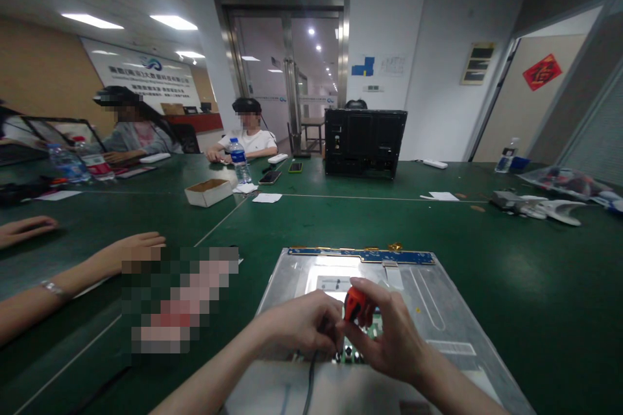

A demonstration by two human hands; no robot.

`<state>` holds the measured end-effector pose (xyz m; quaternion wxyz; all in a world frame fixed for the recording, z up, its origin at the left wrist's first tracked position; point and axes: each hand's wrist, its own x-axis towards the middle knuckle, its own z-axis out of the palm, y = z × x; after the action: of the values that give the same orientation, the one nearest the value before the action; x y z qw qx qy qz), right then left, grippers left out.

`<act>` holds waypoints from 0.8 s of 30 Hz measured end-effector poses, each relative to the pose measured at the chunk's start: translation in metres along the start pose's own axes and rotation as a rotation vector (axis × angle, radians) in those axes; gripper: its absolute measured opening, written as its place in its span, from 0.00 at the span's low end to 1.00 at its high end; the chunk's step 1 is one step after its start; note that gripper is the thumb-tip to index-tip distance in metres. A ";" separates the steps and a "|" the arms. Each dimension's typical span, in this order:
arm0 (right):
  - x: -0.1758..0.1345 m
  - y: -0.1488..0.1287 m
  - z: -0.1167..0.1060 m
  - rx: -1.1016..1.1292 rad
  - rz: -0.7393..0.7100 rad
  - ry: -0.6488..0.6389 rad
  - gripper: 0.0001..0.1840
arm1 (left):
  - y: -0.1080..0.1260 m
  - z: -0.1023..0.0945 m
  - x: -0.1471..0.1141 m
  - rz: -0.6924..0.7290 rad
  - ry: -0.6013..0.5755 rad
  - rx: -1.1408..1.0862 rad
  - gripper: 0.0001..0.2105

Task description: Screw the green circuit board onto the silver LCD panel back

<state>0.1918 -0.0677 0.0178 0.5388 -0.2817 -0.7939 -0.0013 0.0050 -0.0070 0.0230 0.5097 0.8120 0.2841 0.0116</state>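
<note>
In front of me lies a flat metal display panel (457,311) with a blue circuit strip (350,254) along its far edge. A green circuit board (351,351) sits on the panel, partly covered by my hands. My right hand (394,331) grips a screwdriver (354,305) by its red and black handle, above the board; its tip is hidden. Close beside it, my left hand (316,321) is closed with curled fingers near the board; what they hold, if anything, is hidden. A black cable (310,382) runs from beneath my left hand toward me.
Another person's arm and hand (141,251) rest on the table at left. A white box (208,193), a water bottle (238,161) and phones (270,177) stand farther back. A black monitor (365,142) faces away. Clutter (530,206) lies at right.
</note>
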 end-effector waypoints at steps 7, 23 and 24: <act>0.001 -0.004 -0.003 0.014 0.004 -0.034 0.25 | -0.004 0.001 0.002 -0.009 -0.025 -0.028 0.05; -0.003 -0.002 0.002 0.019 -0.001 -0.013 0.24 | -0.012 -0.002 0.001 0.004 -0.007 -0.050 0.07; -0.002 -0.002 0.002 0.022 -0.002 -0.017 0.25 | -0.011 -0.002 0.001 0.011 0.002 -0.037 0.07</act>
<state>0.1897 -0.0697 0.0155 0.5350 -0.2750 -0.7988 0.0093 0.0005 -0.0012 0.0145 0.5243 0.8039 0.2801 0.0205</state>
